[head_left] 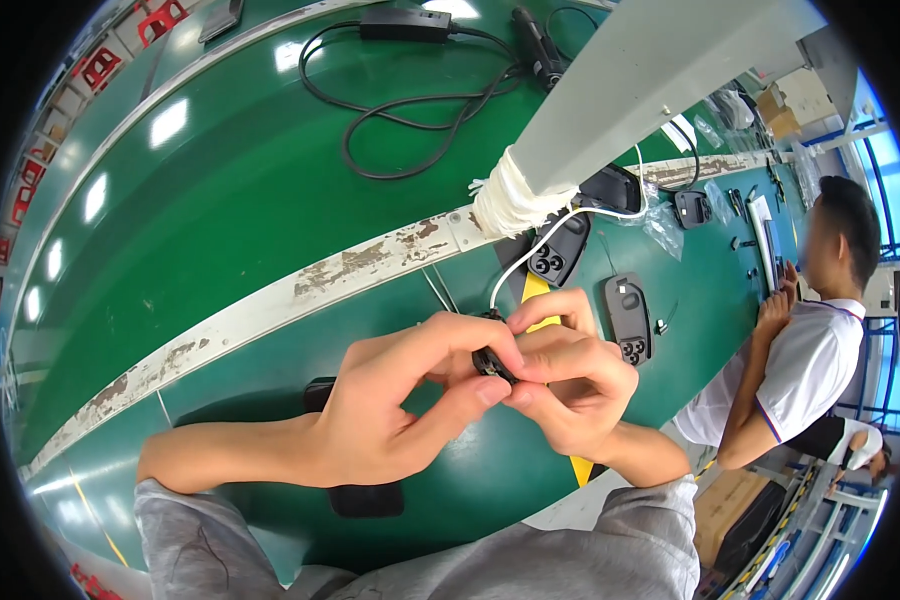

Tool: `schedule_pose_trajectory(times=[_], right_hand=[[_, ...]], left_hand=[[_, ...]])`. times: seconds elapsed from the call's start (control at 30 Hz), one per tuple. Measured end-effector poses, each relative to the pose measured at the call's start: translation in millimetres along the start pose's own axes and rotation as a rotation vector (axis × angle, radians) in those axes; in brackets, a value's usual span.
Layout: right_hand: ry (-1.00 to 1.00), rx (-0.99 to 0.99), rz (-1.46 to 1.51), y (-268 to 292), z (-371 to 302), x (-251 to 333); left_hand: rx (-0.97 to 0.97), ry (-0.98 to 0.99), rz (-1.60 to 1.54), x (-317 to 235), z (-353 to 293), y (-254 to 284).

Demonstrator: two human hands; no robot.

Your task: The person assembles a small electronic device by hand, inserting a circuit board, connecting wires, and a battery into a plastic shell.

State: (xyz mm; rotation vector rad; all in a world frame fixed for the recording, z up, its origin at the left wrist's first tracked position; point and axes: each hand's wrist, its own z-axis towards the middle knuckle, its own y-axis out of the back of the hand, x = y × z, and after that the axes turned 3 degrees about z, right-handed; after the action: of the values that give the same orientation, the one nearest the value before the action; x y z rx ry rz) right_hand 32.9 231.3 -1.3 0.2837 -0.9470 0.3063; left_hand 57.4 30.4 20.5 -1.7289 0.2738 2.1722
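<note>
Fingertips of left hand (390, 420) and right hand (570, 385) pinch small black part (490, 362) between them

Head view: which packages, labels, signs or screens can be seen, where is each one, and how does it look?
Cardboard boxes: far right, behind the bench; brown, squarish.
Clear plastic bags: on the green bench beside the black housings; crumpled, see-through.
Red and white signs: upper left edge, beyond the green conveyor belt; small rectangles.
No screen shows.
</note>
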Motion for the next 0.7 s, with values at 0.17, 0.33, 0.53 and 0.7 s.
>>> schedule_pose_trajectory(times=[0.17,0.33,0.53,0.7], right_hand=[[-0.008,0.028,-0.026,-0.4,2.0,0.8],[-0.005,0.044,-0.072,0.4,1.4,0.6],[0.007,0.061,-0.096,-2.3,0.5,0.0],[-0.014,0.059,-0.111,-2.7,0.5,4.0]], left_hand=[[0.006,-0.116,0.117,2.4,1.3,0.8],[0.069,-0.117,0.231,-2.0,1.4,6.1],[0.035,-0.102,0.211,-1.1,-2.9,4.5],[0.01,-0.126,0.216,3.3,-3.0,3.8]])
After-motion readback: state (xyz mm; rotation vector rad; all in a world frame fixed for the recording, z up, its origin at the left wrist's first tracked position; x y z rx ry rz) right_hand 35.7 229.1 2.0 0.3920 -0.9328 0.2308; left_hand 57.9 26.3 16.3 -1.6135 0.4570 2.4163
